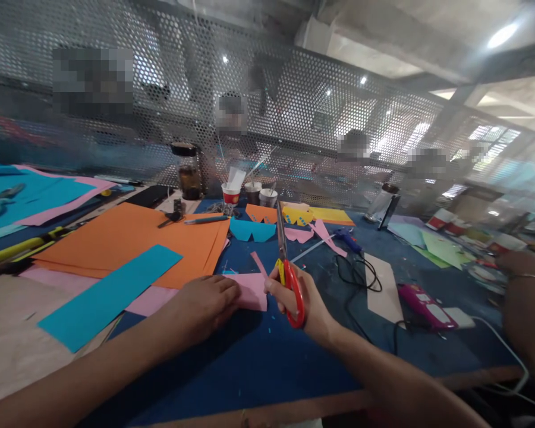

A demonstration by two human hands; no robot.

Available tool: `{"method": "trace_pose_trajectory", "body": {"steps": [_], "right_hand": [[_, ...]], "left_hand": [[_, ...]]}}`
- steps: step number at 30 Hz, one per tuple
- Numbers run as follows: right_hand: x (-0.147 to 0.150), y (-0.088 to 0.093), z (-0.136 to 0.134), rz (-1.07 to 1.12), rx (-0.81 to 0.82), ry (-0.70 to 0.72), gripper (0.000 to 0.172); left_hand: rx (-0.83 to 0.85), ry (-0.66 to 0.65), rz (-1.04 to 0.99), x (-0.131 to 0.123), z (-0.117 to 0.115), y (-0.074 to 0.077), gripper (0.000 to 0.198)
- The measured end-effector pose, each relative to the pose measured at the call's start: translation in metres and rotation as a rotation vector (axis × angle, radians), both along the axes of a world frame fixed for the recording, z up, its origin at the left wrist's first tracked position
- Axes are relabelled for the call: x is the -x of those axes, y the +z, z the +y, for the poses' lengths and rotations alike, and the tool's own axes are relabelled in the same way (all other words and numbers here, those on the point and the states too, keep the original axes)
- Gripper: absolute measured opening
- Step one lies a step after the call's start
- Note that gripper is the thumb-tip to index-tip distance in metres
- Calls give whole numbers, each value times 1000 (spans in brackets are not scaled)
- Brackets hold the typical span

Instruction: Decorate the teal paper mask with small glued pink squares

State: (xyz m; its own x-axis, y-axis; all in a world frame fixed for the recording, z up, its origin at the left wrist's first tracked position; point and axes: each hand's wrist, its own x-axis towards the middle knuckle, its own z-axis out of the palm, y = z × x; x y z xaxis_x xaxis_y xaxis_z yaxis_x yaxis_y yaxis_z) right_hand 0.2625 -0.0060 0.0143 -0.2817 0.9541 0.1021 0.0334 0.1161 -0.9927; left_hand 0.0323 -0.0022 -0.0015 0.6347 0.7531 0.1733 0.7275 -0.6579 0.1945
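My left hand (200, 309) is closed on a small pink paper piece (253, 291) and holds it down on the dark blue table cover (258, 368). My right hand (305, 303) grips red-handled scissors (289, 279) with the blades pointing up and away, just right of the pink piece. A thin pink strip (258, 263) sticks up from the paper beside the blades. Whether the blades touch the paper I cannot tell.
Orange sheets (129, 238), a blue strip (109, 294) and pink sheets lie at left. Blue, pink and yellow cut shapes (294, 229), paper cups (230, 193) and a jar (189, 172) stand behind. A black cable (361, 276), a magenta device (425, 306) and another person's arm (528, 297) are right.
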Motion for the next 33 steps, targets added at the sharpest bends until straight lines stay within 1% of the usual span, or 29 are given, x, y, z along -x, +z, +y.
{"method": "trace_pose_trajectory", "body": {"steps": [2,3,4,5,6,7,9,10,12,15,16,19,23,24,26,28,30,31,33], "right_hand": [[-1,-1,0,-7,-5,-3,19],[-1,-1,1,-7,-4,-7,19],[-1,-1,1,-5,-3,-13,19],[-2,-1,1,2,-2,-20,20],[-2,-1,1,8,-4,-26,20],[-2,0,2,16,-10,-34,21],[-2,1,2,21,-20,-49,21],[-3,1,2,23,-24,-56,20],[-3,2,2,27,-32,-55,19],[-3,2,2,28,-38,-32,18],[-3,2,1,21,-36,-22,19],[-3,4,-1,-37,-17,14,23],[-3,7,-3,-117,-7,97,24],[-4,6,-3,-127,-8,116,25],[-4,6,-3,-136,-1,145,26],[-5,5,-4,-136,7,167,28],[-5,6,-4,-138,15,185,29],[-4,6,-4,-141,22,193,30],[-4,7,-4,-144,37,209,31]], "left_hand": [[11,30,58,1,1,4,32],[8,89,18,3,2,7,33],[23,168,-71,5,4,11,30],[70,267,-204,8,6,16,26],[150,344,-361,11,9,21,26],[249,395,-531,14,12,26,27],[509,467,-840,19,17,33,31],[626,506,-939,20,19,34,31],[767,549,-1021,21,21,32,32],[855,545,-995,15,21,21,34],[862,521,-957,13,21,18,35],[748,432,-769,5,19,13,34],[580,282,-546,-1,13,13,33],[538,265,-513,-2,12,13,32],[448,274,-462,-2,9,14,29],[356,304,-455,-1,8,16,27],[327,316,-504,0,6,20,32],[356,317,-551,1,6,22,34],[509,291,-624,1,4,26,36]]}}
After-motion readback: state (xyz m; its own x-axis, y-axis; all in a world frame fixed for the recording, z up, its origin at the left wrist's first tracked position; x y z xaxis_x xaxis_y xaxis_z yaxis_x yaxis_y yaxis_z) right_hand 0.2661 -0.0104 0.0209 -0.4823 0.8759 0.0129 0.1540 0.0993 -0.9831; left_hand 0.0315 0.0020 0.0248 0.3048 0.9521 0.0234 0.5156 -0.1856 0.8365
